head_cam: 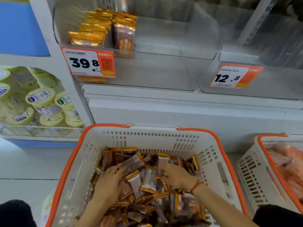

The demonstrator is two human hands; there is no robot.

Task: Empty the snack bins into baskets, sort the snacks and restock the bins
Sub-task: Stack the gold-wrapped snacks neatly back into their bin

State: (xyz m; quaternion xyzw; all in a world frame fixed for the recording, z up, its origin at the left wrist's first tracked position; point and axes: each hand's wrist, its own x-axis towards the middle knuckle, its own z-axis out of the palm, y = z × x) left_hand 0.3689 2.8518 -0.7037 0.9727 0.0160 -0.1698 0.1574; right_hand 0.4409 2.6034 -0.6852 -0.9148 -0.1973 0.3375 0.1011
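White shop shelving fills the background, standing on a pale floor with a dark seam running across it. On the shelf sit two clear plastic bins: the left bin carries a price tag reading 39.8 and holds a few rows of gold-edged snack packets stacked at its left end, while the right bin, tagged 12.8, looks bare. To the far left, round yellow-lidded tubs are piled in another clear compartment. On the floor below the bins stands a white basket with an orange rim, heaped with brown and gold snack packets. The left hand lies flat on the heap, fingers spread and relaxed. The right hand, a red cord at its wrist, pinches one upright packet. A second orange-rimmed basket at the right holds pinkish packets.
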